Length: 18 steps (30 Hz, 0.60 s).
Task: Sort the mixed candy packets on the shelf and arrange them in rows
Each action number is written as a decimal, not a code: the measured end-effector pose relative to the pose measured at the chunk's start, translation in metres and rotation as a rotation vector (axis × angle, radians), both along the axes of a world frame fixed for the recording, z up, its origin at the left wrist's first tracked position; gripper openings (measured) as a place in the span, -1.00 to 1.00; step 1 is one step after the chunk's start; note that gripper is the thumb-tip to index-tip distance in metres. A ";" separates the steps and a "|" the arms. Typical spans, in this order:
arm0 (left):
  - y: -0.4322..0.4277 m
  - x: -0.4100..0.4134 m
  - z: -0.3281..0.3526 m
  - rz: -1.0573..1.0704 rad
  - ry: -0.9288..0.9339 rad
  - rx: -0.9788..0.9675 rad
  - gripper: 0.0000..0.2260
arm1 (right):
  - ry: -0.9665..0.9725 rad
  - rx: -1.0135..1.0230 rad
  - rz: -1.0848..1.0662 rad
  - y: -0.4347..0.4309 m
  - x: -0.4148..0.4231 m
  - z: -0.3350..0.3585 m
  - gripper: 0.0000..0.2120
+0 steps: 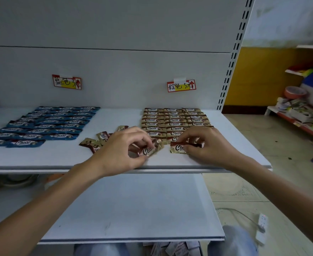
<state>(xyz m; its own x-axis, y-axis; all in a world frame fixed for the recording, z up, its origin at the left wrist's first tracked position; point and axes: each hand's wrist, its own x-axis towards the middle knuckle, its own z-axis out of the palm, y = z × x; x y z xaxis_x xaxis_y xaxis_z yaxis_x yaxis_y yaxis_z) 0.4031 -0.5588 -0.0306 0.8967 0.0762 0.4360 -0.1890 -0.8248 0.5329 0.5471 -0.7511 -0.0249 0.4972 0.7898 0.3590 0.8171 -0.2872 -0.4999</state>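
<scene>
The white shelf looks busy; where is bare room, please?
Bare: the gap between the blue foil packet rows and brown-and-cream packet rows, and the front-left strip. Crowded around the left hand, right hand and loose brown packets.

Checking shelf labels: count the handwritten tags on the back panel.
2 fully visible: left tag above the blue Choco packets, right tag above the brown Choco packets. Another may be cut off at far left.

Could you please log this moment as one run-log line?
left hand: pinches tan packet | right hand: pinches second packet | unsorted: small pile
</scene>
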 end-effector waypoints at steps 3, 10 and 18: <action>0.005 0.001 0.002 0.008 0.016 0.050 -0.71 | -0.069 -0.010 0.008 0.001 0.002 0.000 -0.83; 0.011 0.002 -0.001 0.049 0.097 0.203 -0.77 | -0.120 -0.013 0.013 0.000 0.008 -0.005 -0.86; 0.015 0.016 -0.007 0.059 0.039 0.260 -0.76 | -0.153 -0.033 0.001 0.000 0.010 -0.005 -0.91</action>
